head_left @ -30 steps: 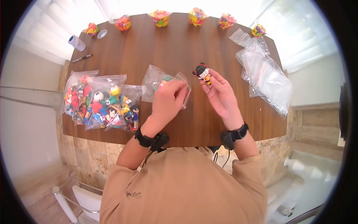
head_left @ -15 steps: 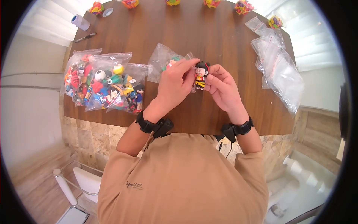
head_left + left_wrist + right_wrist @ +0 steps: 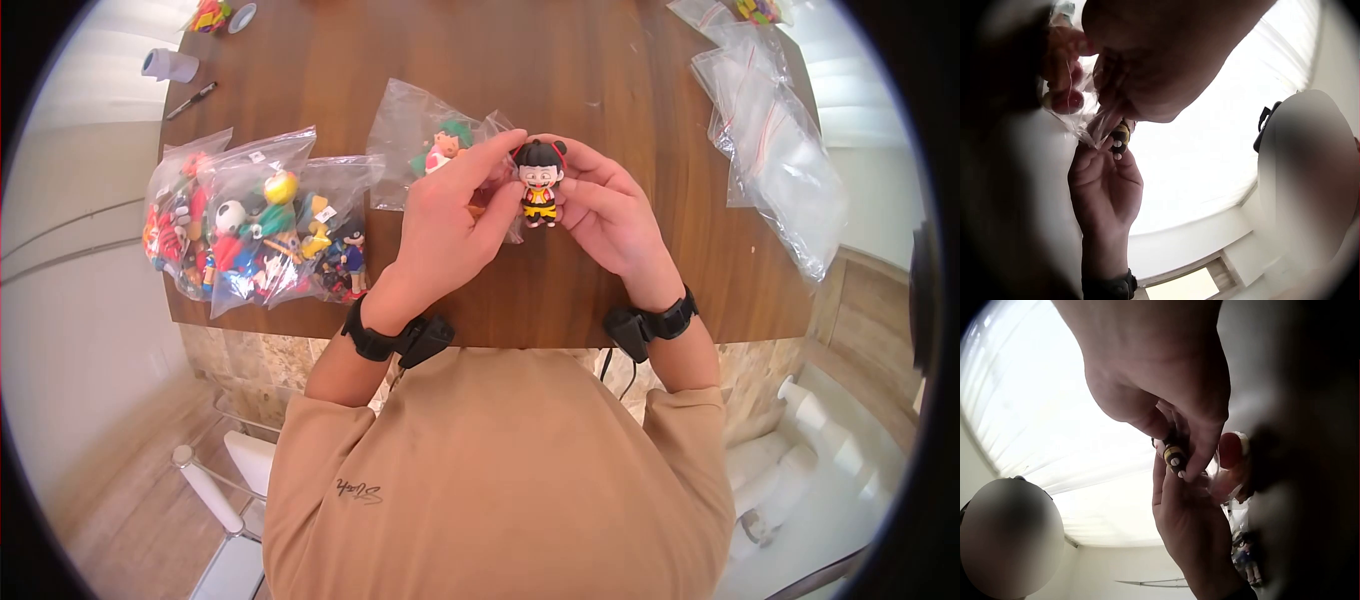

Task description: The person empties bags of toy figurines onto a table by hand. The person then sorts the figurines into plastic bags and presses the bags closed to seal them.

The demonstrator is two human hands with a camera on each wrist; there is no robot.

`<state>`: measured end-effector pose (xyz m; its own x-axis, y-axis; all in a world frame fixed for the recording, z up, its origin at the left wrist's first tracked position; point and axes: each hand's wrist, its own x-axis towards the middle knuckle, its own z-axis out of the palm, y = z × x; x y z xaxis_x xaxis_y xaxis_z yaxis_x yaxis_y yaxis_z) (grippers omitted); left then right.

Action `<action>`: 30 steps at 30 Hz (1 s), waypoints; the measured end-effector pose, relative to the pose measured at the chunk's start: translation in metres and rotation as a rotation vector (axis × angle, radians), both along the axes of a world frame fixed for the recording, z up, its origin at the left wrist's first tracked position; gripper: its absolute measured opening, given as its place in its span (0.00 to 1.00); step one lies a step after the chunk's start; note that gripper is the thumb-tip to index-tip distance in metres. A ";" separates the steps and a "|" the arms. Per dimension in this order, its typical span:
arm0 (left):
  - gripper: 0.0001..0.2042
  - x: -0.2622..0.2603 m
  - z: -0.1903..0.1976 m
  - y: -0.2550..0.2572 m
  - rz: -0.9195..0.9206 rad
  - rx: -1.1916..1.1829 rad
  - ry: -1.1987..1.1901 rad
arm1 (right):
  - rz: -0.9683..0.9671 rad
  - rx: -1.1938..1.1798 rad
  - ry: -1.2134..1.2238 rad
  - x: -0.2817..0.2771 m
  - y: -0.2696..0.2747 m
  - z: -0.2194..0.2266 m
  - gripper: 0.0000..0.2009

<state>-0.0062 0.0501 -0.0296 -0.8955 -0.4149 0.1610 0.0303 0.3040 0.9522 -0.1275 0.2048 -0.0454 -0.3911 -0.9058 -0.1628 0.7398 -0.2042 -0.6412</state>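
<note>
The black-haired figurine (image 3: pixel 540 185) is upright between the two hands, above the table (image 3: pixel 480 290). The right hand (image 3: pixel 610 215) pinches its side; the left hand's (image 3: pixel 450 225) fingertips touch it, though whether they grip it I cannot tell. Beside the left hand is a clear bag with a green-haired figure (image 3: pixel 447 145). Filled bags (image 3: pixel 250 225) lie left, flat plastic bags (image 3: pixel 765 140) right.

small black-haired toy figure (image 3: pixel 540 187), yellow waistband, face showing, between left hand (image 3: pixel 442 222) and right hand (image 3: pixel 615 215)
</note>
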 end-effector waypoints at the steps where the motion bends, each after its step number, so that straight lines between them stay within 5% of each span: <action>1: 0.19 0.002 -0.002 0.001 -0.004 0.008 -0.008 | -0.006 0.004 -0.010 0.000 0.001 -0.001 0.21; 30: 0.23 0.004 0.000 -0.005 -0.032 -0.012 -0.016 | 0.041 -0.075 -0.007 0.001 0.002 -0.003 0.22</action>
<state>-0.0018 0.0455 -0.0292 -0.9107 -0.3843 0.1513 0.0248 0.3148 0.9488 -0.1266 0.2070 -0.0485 -0.3521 -0.9309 -0.0968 0.7533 -0.2205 -0.6197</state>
